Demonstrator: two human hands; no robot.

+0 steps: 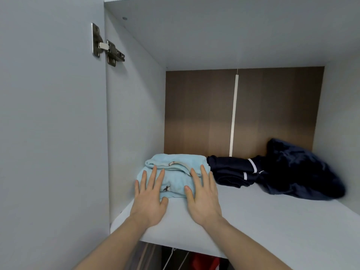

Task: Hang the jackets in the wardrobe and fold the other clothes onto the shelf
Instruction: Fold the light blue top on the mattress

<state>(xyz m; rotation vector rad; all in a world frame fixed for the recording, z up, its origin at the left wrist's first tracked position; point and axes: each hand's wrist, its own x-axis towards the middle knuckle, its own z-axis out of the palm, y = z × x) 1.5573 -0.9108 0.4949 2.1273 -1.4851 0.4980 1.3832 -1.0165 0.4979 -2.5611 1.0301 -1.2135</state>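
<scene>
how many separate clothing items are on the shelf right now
3: a folded light blue garment at left under both hands, folded navy pants in the middle, a crumpled dark navy garment at right. More may hide behind.

Wardrobe interior, upper compartment, pale grey panels.

Open door [50,123] at left, swung outward, carried on a metal hinge [107,45] fixed to the left side wall [134,114]. Grey top panel [224,32] overhead; right side wall [339,110] also grey. Back panel [198,110] brown wood-grain, split by a thin white vertical strip [233,114]. Light soft, even, brighter low on the back panel. Below the front edge, a darker lower compartment [171,258], contents unclear.
</scene>
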